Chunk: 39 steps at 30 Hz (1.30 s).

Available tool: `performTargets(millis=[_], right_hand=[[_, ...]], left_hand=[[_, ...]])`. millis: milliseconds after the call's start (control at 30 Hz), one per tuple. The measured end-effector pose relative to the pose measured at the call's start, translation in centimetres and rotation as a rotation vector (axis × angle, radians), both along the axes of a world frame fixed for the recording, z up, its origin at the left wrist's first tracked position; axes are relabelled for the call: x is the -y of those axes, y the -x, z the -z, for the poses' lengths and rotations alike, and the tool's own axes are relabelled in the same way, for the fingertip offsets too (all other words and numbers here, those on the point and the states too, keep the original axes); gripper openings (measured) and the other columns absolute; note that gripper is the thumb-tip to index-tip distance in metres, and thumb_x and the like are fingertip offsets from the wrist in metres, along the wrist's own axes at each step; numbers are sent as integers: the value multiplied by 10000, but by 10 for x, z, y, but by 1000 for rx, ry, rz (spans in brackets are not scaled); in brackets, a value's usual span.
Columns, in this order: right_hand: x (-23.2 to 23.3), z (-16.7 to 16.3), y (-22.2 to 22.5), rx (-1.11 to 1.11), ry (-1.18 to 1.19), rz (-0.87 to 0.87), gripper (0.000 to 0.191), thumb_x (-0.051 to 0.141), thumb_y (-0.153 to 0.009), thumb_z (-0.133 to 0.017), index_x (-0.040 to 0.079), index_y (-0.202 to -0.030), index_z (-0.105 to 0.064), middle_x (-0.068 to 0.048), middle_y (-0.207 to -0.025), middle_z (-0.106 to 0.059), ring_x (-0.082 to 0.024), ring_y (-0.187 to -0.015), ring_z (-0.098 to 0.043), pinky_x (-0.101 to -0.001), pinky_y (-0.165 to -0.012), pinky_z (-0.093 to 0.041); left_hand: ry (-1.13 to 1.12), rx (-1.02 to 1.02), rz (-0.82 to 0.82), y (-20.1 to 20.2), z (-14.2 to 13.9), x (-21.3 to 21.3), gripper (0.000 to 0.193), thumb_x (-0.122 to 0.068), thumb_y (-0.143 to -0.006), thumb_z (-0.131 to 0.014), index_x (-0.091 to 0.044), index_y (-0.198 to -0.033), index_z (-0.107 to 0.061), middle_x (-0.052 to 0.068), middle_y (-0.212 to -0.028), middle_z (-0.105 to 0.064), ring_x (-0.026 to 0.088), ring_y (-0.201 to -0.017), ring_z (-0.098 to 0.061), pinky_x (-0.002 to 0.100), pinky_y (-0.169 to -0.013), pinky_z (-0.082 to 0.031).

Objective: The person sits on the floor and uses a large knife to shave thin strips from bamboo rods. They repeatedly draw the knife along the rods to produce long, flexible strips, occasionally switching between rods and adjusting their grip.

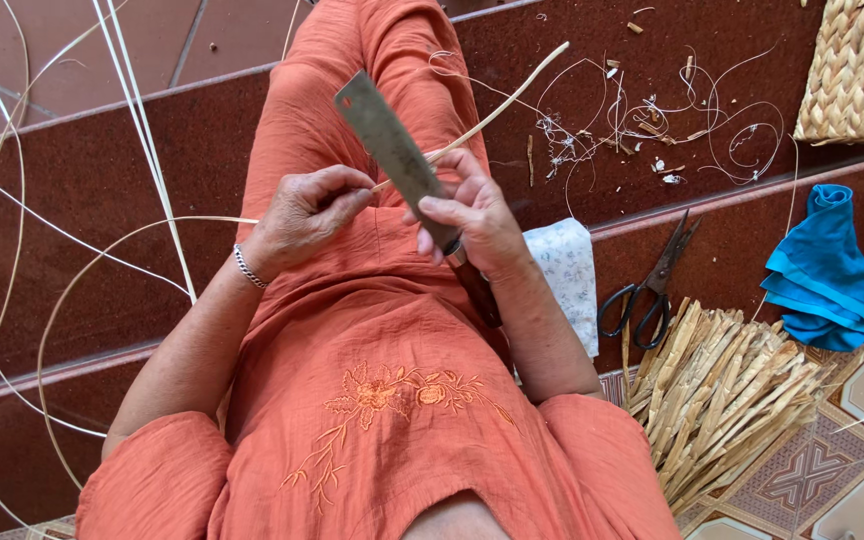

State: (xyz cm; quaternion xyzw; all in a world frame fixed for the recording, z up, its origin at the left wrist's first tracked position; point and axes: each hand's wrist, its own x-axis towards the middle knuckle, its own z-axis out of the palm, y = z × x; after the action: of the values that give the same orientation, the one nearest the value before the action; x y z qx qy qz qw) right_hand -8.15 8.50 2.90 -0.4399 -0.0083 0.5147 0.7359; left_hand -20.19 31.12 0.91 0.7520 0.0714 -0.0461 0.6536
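Dark red steps point(102, 180) span the scene, with open room at far left. A bundle of dried leaves point(722, 395) lies near right, scissors point(652, 290) beside it. The right hand point(477, 220) grips a flat knife point(397, 160); the left hand point(307, 210) pinches a thin cane strip point(497, 110) against the blade's edge.

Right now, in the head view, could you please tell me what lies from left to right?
Loose cane strips → left hand → knife → right hand → scissors → blue cloth
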Motion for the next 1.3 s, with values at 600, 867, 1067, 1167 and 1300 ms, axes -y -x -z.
performTargets(millis=[600, 867, 1067, 1167, 1300], right_hand=[[23, 11, -15, -35, -62, 150, 332, -57, -977, -626, 13, -1260, -467, -240, -932, -714, -252, -627, -710, -320, -456, -554], [51, 28, -41, 13, -59, 260, 304, -73, -989, -607, 23, -1249, -482, -259, -938, -720, -269, -652, -724, -331, -473, -569], [76, 46, -69, 48, -37, 375, 265, -45, -1014, -589, 25, -1240, -470, -237, -938, -724, -257, -664, -723, -338, -469, -578], [83, 34, -82, 67, 44, 570, 281, -30, -1016, -588, 14, -1267, -468, -212, -921, -725, -229, -661, -719, -321, -463, -571], [76, 0, -61, 204, 78, 509, 336, 54, -1054, -603, -23, -1354, -472, -152, -864, -714, -160, -579, -668, -267, -408, -521]], left_hand=[[28, -71, -22, 30, 3, -17, 108, -73, -1012, -704, -6, -1087, -741, 7, -884, -705, 38, -798, -594, 210, -696, -519], [112, -116, -85, 61, 13, -43, 140, -86, -992, -698, -28, -1111, -742, -7, -935, -744, 24, -808, -649, 179, -681, -550], [-32, -228, -164, 72, 18, -57, 136, -99, -995, -728, -35, -1111, -763, 25, -900, -724, 54, -769, -612, 211, -637, -521], [-227, -182, -231, 66, 14, -58, 119, -110, -1003, -739, -40, -1096, -759, 40, -941, -746, 69, -826, -663, 227, -696, -572], [-435, -43, -309, 37, 8, -39, 68, -90, -1015, -760, -52, -1069, -774, 66, -976, -768, 104, -829, -709, 248, -711, -599]])
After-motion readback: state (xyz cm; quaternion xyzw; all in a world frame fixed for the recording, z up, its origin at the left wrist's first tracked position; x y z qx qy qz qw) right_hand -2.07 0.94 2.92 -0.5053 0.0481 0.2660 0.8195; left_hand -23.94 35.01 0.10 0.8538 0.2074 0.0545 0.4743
